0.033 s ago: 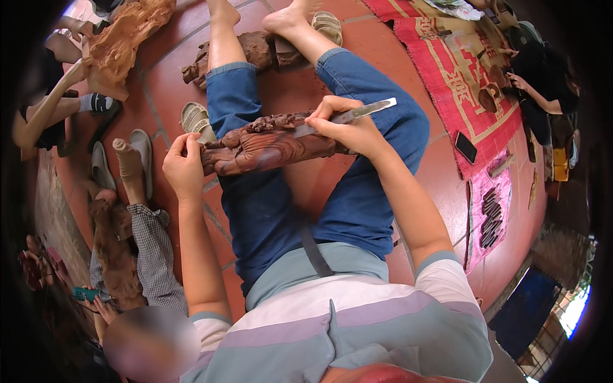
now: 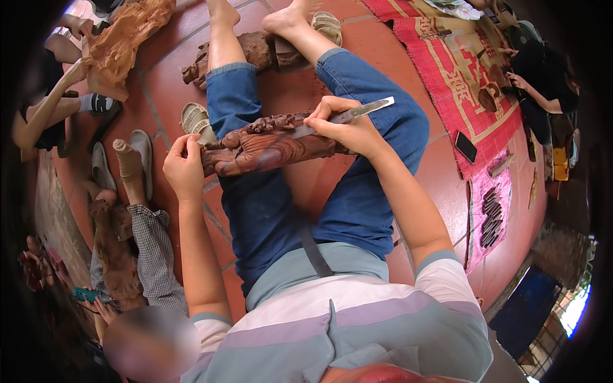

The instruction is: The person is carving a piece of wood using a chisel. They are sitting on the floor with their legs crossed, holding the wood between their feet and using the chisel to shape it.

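Across my thighs lies a dark reddish-brown wood carving point(image 2: 265, 153), with figures along its far edge and smooth, grained folds nearer me. My left hand point(image 2: 183, 165) is closed on its left end, thumb and fingers pinching the wood. In my right hand point(image 2: 343, 124) is a flat metal scraper blade point(image 2: 367, 110), gripped like a pen. One end of the blade sticks out up and to the right past my hand; the other meets the carving near its middle. The right end of the carving is partly hidden under my right hand.
Beyond my knees, a rough wood block point(image 2: 255, 52) rests on red floor tiles near my feet and a sandal point(image 2: 196, 121). On the right are a red mat point(image 2: 421, 70), a phone point(image 2: 466, 147) and a pink cloth point(image 2: 474, 220). Other people with carvings sit at left and right.
My right hand and the scraper blade have shifted very slightly to the left. The carving and my left hand look the same.
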